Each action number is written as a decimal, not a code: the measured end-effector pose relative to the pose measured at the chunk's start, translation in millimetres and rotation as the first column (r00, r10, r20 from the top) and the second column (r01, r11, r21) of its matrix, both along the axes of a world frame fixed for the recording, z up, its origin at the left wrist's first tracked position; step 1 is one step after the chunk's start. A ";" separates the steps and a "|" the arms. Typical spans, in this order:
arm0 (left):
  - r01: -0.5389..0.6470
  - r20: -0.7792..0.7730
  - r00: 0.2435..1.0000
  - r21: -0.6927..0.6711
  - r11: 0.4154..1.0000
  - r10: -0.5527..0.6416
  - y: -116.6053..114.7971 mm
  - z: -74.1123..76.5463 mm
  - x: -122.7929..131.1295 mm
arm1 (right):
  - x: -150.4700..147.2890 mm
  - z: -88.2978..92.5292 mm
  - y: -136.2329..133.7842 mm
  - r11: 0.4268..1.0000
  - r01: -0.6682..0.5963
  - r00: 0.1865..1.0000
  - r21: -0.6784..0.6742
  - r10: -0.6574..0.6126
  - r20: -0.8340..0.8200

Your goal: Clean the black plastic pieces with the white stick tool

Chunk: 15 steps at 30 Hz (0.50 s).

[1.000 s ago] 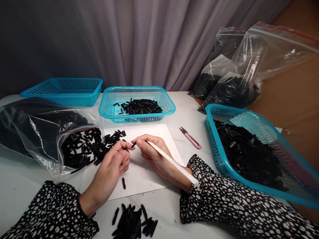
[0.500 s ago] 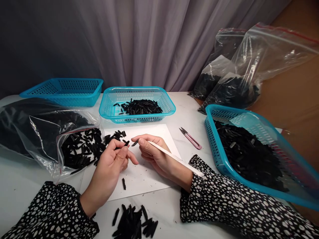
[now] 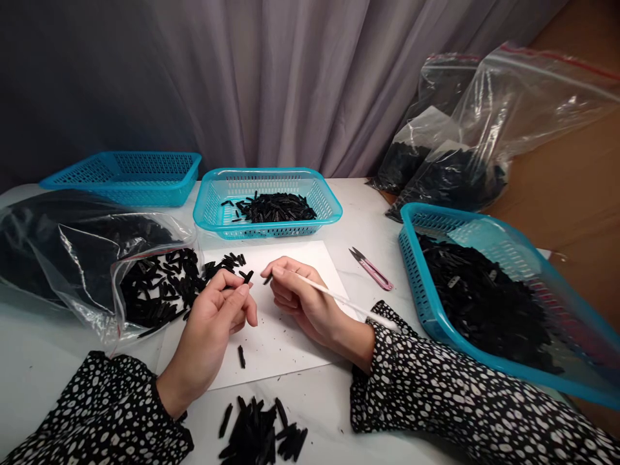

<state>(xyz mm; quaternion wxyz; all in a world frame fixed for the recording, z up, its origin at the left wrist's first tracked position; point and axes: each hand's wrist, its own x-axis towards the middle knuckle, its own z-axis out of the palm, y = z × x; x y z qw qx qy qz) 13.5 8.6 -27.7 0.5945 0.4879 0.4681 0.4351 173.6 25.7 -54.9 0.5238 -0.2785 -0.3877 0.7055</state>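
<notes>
My left hand [image 3: 219, 316] is closed in a pinch on a small black strip [image 3: 247, 277], which juts from between the thumb and fingers. Facing it, my right hand [image 3: 301, 296] is closed around a slim white tool [image 3: 334, 295] whose back end reaches my sleeve. A dark tip or small black piece [image 3: 268, 279] shows at the front of that hand; I cannot tell which. The two hands are slightly apart above a white sheet of paper [image 3: 285, 352]. One loose black strip [image 3: 241, 356] lies on the paper below my left hand.
A pile of black strips [image 3: 254, 429] lies at the near edge. An open plastic bag [image 3: 72, 258] spills more at left. Blue baskets [image 3: 266, 228] stand at the back and right [image 3: 411, 271]. Pink thread snips [image 3: 371, 268] lie right of the paper; zip bags [image 3: 450, 168] stand behind.
My right hand has drawn slightly right, widening the gap to my left hand, and the white tool has turned a little. My left fingers have curled in around the black strip.
</notes>
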 end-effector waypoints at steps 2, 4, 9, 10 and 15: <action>0.007 -0.014 1.000 -0.007 1.000 -0.007 -0.3 0.5 0.1 | -0.2 -0.2 1.5 1.000 -0.005 0.999 -0.028 0.004 -0.043; 0.024 -0.033 0.999 -0.005 1.000 -0.024 -0.5 0.3 -0.3 | -0.5 0.3 2.2 0.999 -0.020 0.999 -0.033 0.018 -0.050; 0.078 -0.093 0.993 0.030 0.996 -0.075 -0.8 -2.8 -2.9 | -2.0 2.1 -0.1 1.000 -0.019 0.998 -0.011 0.020 0.059; 0.088 -0.106 0.991 0.041 0.995 -0.084 -0.9 -3.6 -3.5 | -2.1 2.1 -0.8 0.999 -0.031 0.997 -0.008 0.032 0.071; 0.100 -0.160 0.983 0.053 0.994 -0.091 -0.4 -6.3 -5.9 | -0.9 0.4 -1.6 0.996 -0.083 0.994 -0.039 0.085 0.067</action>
